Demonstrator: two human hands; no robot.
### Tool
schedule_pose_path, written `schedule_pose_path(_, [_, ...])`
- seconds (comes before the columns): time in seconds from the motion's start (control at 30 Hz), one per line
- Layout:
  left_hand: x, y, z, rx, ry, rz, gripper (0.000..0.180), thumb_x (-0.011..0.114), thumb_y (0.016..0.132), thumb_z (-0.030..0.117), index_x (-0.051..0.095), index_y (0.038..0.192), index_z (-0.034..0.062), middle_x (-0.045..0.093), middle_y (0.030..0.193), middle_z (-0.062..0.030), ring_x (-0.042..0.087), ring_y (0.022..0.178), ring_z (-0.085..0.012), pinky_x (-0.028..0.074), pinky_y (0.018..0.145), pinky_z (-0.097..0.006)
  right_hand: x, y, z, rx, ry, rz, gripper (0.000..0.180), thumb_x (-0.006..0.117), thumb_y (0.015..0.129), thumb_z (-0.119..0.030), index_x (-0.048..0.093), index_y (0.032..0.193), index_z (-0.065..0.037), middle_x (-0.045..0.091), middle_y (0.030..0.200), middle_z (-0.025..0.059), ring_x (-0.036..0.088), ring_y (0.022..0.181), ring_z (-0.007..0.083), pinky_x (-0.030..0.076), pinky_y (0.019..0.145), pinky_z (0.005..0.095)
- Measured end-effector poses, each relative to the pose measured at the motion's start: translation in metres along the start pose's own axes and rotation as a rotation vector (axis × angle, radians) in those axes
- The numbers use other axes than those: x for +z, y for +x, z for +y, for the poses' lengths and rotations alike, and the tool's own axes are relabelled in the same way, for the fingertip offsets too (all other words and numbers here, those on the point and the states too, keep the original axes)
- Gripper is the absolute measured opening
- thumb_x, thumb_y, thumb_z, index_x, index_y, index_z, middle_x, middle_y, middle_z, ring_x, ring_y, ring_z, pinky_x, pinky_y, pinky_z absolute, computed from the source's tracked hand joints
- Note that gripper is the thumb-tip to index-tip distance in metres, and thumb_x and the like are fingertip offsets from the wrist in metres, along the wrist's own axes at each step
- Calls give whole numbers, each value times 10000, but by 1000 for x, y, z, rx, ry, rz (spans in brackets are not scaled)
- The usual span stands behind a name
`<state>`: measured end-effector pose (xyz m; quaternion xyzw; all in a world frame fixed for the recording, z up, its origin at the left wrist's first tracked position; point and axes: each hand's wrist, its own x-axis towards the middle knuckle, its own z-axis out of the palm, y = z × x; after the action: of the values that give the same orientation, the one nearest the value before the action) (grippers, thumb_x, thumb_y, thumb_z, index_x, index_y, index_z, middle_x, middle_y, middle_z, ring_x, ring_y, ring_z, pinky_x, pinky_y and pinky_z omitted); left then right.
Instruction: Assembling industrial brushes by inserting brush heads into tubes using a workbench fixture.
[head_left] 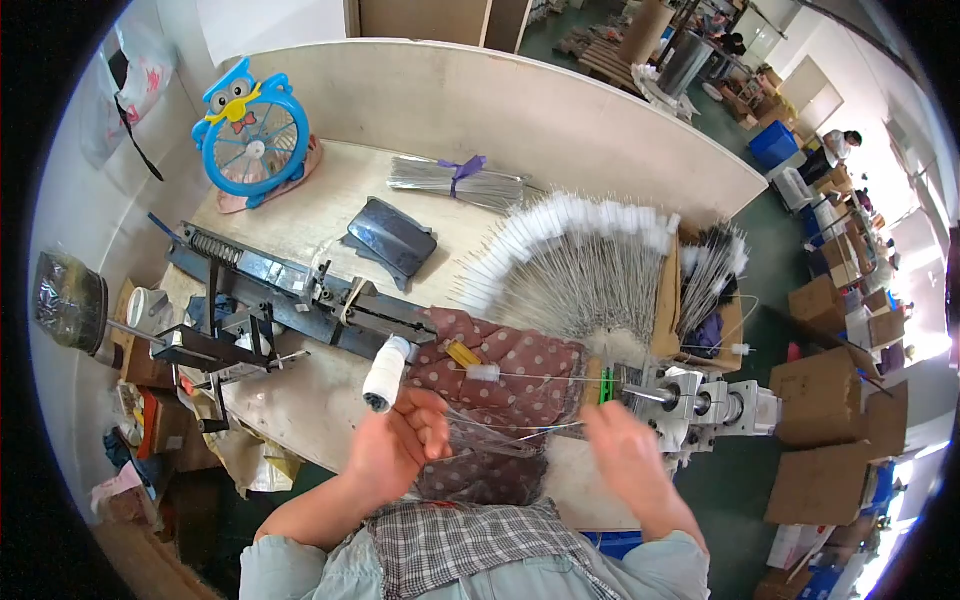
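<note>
The left hand [412, 435] is held just below a white spool [385, 375], palm turned inward, fingers loosely curled; whether its grip is clamped on anything cannot be told, and contact with the spool cannot be made out. The right hand [622, 445] is held just in front of a green clip [607, 384], the fingers bent and blurred, so that the state of its grip cannot be told either. Between the hands and a little beyond them, a brush [484, 372] is seen above a spotted cloth [535, 350]; its white head is set toward the left, and its thin wire is stretched rightward to the clip, beside the metal shaft of a machine [690, 400]. A yellow piece [462, 354] is seen next to the brush head. Clear film [485, 432] is spread over the near part of the cloth.

On the counter [310, 235], many white-headed brushes [570, 265] are fanned out behind the cloth, and more are stood in a carton [668, 310] at the right. A wire bundle [420, 176] is bound with a purple tie [466, 172]. A dark slab [392, 235] is laid near a long metal rail [280, 285], and a blue fan [256, 148] is stood at the back left.
</note>
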<state>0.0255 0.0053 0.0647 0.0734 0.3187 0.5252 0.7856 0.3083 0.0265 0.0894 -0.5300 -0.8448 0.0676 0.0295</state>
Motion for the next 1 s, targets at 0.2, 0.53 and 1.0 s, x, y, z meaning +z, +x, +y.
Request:
schedule_pose_path(0.2, [22,21,-11,-178,620,-445,264,469,951,227,581,991,-9,643,843,-81,594,677,-141,481,617,-279,-72,4,43,179,-124,517,197,549,809,14,615,991,-20,590,817,120,591,674,270,475,586,344])
schedule_pose_path(0.53, [56,141,-82,1057,1980,-256,54,620,746,135,585,771,102,555,687,-69,604,621,-249,475,518,-376,-17,43,50,35,456,421,237,589,790,7,618,1020,-37,626,795,139,617,661,279,491,587,361])
schedule_pose_path(1.0, [24,87,-33,1213,1853,-259,191,668,728,112,657,914,71,657,901,-52,632,759,-220,500,614,-322,-14,86,15,-393,431,360,143,706,698,-266,708,737,-128,612,661,1,549,686,193,467,612,317])
